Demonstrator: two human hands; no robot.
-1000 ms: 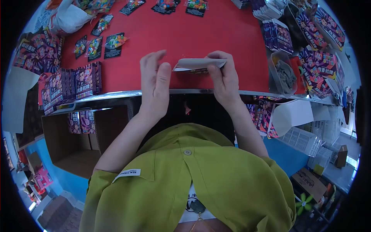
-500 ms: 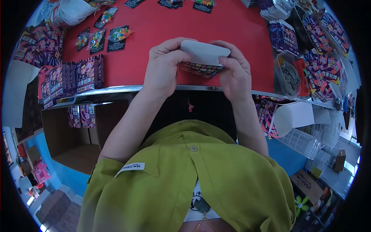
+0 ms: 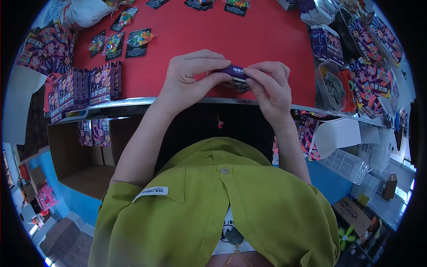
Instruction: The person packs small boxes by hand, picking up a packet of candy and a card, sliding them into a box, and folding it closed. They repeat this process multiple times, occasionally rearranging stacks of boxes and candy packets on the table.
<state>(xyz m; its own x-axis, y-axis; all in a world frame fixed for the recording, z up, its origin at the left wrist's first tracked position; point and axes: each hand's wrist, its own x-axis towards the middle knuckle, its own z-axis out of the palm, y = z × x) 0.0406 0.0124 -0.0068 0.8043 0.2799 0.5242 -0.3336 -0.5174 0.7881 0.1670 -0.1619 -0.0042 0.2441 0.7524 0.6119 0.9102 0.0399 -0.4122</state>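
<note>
A: What have the two hands got hold of?

B: One small purple box (image 3: 233, 70), held between them over the near part of the red tabletop (image 3: 200, 38).

A: Take the left hand (image 3: 186, 79) first.

B: Thumb and fingers are bent toward each other with a gap showing between them, and their tips meet at the box's left end.

A: And the right hand (image 3: 273, 86)?

B: Thumb and forefinger are drawn close together on the right end (how far its other fingers close, I cannot tell).

A: Does the box rest on the table?

B: I can't tell from here; its lettered purple top shows between the fingertips, with a strip of printed side below.

A: What lies round about?

B: On the left, a row of printed cartons (image 3: 101, 84) stands at the near edge, and beyond it lie packets (image 3: 140, 38) of bright pieces on black cards. On the right, a clear tub (image 3: 321, 97) holds a grey cloth (image 3: 333, 86).

A: Anything below the tabletop?

B: An open cardboard box (image 3: 84, 178) on the left, with purple printed pieces (image 3: 101, 132) showing near its top
</note>
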